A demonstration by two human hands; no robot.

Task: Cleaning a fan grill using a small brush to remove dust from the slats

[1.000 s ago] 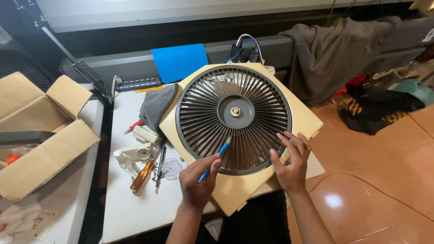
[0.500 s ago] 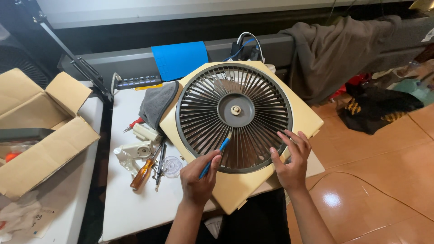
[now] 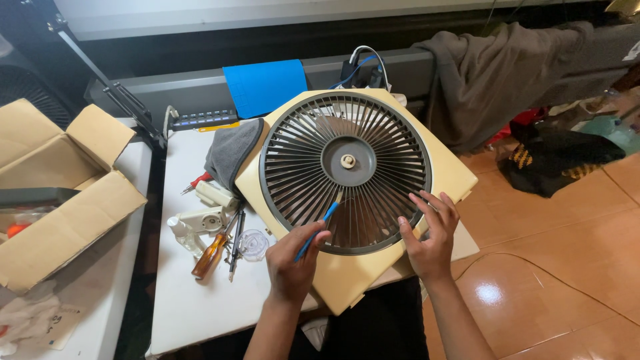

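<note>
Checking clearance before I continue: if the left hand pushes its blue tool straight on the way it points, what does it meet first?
The left hand aims the slim blue tool up and right into the round dark-grey plastic fan grille. It would likely meet the ribs first; depth is unclear.

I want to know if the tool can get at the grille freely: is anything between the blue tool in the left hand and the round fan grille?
Nothing visible. The left hand holds the blue tool, its tip already at the grey grille. The right hand rests on the grille's rim, off to the side.
</note>
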